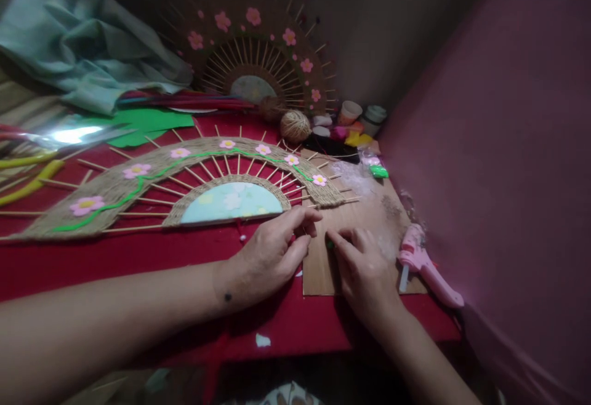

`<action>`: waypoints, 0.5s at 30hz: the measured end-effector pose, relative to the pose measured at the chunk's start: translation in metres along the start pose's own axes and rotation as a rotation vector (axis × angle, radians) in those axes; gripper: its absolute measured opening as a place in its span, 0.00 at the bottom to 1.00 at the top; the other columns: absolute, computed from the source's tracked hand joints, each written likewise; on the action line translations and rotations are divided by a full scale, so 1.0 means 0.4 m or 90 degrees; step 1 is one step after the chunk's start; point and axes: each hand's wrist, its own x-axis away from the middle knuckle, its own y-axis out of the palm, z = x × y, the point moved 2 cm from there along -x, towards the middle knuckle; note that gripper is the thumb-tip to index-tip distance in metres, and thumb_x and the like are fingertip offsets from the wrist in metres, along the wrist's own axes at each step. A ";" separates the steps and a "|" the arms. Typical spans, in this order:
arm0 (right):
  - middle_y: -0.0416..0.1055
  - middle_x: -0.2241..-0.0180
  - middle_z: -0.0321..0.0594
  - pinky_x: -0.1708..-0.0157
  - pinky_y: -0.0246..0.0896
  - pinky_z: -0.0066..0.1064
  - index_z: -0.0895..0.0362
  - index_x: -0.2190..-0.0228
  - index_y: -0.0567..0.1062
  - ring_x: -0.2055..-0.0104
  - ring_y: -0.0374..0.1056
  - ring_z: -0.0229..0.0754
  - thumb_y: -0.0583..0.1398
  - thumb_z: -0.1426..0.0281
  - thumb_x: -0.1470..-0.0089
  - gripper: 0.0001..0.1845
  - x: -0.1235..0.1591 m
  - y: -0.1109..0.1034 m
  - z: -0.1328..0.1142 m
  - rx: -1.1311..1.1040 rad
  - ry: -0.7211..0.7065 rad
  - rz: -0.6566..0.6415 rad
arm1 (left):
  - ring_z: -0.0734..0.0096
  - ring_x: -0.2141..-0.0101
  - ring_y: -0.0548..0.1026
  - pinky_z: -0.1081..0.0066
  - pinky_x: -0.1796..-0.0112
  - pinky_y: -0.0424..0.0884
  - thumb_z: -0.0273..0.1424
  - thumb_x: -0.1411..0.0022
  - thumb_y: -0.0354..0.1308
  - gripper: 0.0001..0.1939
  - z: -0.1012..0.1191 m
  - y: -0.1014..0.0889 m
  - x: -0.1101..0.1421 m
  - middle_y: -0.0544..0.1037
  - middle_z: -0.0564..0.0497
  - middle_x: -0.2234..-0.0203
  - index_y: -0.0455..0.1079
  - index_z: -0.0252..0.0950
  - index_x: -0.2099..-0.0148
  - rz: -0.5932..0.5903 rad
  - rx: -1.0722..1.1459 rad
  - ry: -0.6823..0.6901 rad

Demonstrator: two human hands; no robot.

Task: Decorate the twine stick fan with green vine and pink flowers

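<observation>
Your fan on the red cloth bears seven flowers and a green vine, what's left being unclear; your right hand apparently pinches a green bit, your loosely curled left hand's hold can't be told.

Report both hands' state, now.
Left hand: partly open, nothing visible in its grip.
Right hand: at a small green bit; whether closed on it cannot be told.

Hands close together by a flowered woven fan, pink glue gun rightward.
</observation>
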 end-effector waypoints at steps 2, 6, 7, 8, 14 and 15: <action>0.69 0.65 0.50 0.64 0.65 0.38 0.64 0.55 0.73 0.62 0.64 0.47 0.49 0.81 0.44 0.19 0.008 -0.002 -0.002 -0.011 -0.002 0.011 | 0.72 0.62 0.73 0.70 0.59 0.71 0.19 0.40 0.47 0.16 -0.002 0.002 0.001 0.73 0.49 0.63 0.62 0.34 0.50 0.000 0.017 -0.011; 0.71 0.64 0.50 0.64 0.67 0.39 0.61 0.54 0.72 0.61 0.66 0.47 0.50 0.79 0.43 0.17 0.017 -0.009 -0.005 -0.036 0.010 0.016 | 0.72 0.62 0.73 0.70 0.59 0.71 0.20 0.39 0.47 0.15 -0.003 0.002 0.001 0.73 0.49 0.63 0.63 0.34 0.51 0.007 0.018 -0.017; 0.71 0.63 0.50 0.63 0.67 0.39 0.62 0.54 0.72 0.60 0.66 0.47 0.51 0.79 0.43 0.17 0.018 -0.011 -0.006 -0.042 0.010 0.025 | 0.73 0.62 0.73 0.71 0.59 0.71 0.19 0.40 0.48 0.15 -0.002 0.002 0.001 0.73 0.49 0.64 0.63 0.34 0.51 0.008 0.014 -0.015; 0.71 0.61 0.52 0.61 0.68 0.40 0.62 0.53 0.72 0.58 0.67 0.47 0.51 0.79 0.43 0.17 0.020 -0.012 -0.009 -0.044 0.005 0.036 | 0.73 0.62 0.73 0.71 0.59 0.71 0.19 0.40 0.48 0.15 -0.002 0.002 0.001 0.73 0.50 0.64 0.63 0.34 0.51 0.009 0.012 -0.012; 0.61 0.42 0.57 0.47 0.60 0.51 0.67 0.46 0.65 0.39 0.52 0.56 0.53 0.74 0.41 0.22 0.052 -0.019 -0.028 0.032 -0.065 -0.035 | 0.72 0.62 0.73 0.69 0.57 0.71 0.19 0.40 0.47 0.15 0.000 0.004 0.001 0.73 0.50 0.64 0.62 0.35 0.51 0.012 0.022 -0.010; 0.60 0.42 0.57 0.46 0.59 0.52 0.68 0.45 0.64 0.38 0.50 0.58 0.54 0.72 0.41 0.23 0.061 -0.021 -0.030 0.043 -0.064 -0.052 | 0.72 0.62 0.73 0.69 0.58 0.71 0.19 0.40 0.47 0.15 0.000 0.005 0.000 0.73 0.49 0.64 0.63 0.35 0.51 0.011 0.020 -0.012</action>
